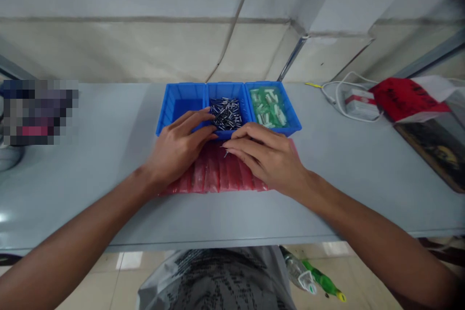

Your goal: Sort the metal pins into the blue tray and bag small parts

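Three blue bins stand side by side on the grey table. The left bin (183, 92) shows a bare blue floor, the middle one holds many small metal pins (227, 112), and the right one holds green bags with white pieces (269, 106). My left hand (181, 143) rests at the front of the left and middle bins, its fingers apart and nothing visible in them. My right hand (267, 155) pinches a small metal pin (225, 153) just in front of the middle bin. Under both hands lies a row of red plastic bags (221, 174).
On the right are a white-and-red box (362, 104) with a white cable, a red packet (409, 99) and a dark tray (436, 152). A blurred-out object (36, 116) sits at the left. The table's front edge (225, 243) runs nearby; bottles (323, 278) lie on the floor.
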{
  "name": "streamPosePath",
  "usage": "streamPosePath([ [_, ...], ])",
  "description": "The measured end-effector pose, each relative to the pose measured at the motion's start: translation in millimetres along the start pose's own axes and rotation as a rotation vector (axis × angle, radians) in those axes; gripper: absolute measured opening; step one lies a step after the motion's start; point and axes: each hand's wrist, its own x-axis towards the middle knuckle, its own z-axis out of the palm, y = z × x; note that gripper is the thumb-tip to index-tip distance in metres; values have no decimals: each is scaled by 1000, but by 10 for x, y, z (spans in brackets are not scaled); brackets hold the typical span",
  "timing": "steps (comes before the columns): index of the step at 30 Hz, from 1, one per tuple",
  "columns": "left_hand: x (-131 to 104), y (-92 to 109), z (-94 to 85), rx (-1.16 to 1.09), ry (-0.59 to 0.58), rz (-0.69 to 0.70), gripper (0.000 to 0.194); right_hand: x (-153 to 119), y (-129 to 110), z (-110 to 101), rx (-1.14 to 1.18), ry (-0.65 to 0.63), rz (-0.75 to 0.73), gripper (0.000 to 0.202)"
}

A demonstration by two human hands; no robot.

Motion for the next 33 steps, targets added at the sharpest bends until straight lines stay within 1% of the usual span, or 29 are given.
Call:
streamPosePath([
  [3, 18, 21, -21, 4, 14, -2, 18, 30, -5, -25, 113, 108, 47, 15],
  [5, 39, 51, -47, -1, 29, -6, 19, 38, -18, -56, 171, 163, 106, 14],
  [7, 59, 84, -78, -11, 60, 13, 20, 41, -40, -85, 217, 188, 185, 16],
  [9, 70, 109, -107, -18, 99, 69, 19, 42, -67, -101, 304, 199, 272, 19],
  [11, 73, 124, -128, -12, 131, 129, 17, 48, -96, -99, 462, 214, 364, 24],
  [14, 73, 132, -145, -8, 182, 175, 15, 60, -134, -81, 676, 236, 466, 30],
  [18, 68, 134, -146, 1, 217, 169, 21, 63, -142, -65, 667, 180, 470, 40],
  [20, 58, 130, -139, 10, 205, 161, 29, 54, -129, -57, 664, 146, 462, 48],
  [22, 43, 126, -130, 8, 183, 182, 37, 40, -113, -48, 697, 123, 462, 57],
  [24, 31, 126, -124, 3, 151, 217, 39, 30, -95, -40, 746, 103, 476, 64],
  [25, 28, 129, -124, -3, 137, 234, 38, 28, -87, -37, 772, 97, 484, 66],
  [27, 29, 139, -131, -23, 118, 254, 28, 32, -74, -37, 818, 97, 503, 65],
  [29, 40, 148, -143, -41, 122, 263, 16, 48, -71, -42, 846, 105, 521, 56],
  [31, 53, 151, -159, -34, 162, 255, 8, 69, -82, -53, 837, 113, 522, 42],
  [33, 62, 150, -174, -5, 248, 218, 5, 85, -105, -67, 805, 114, 518, 26],
])
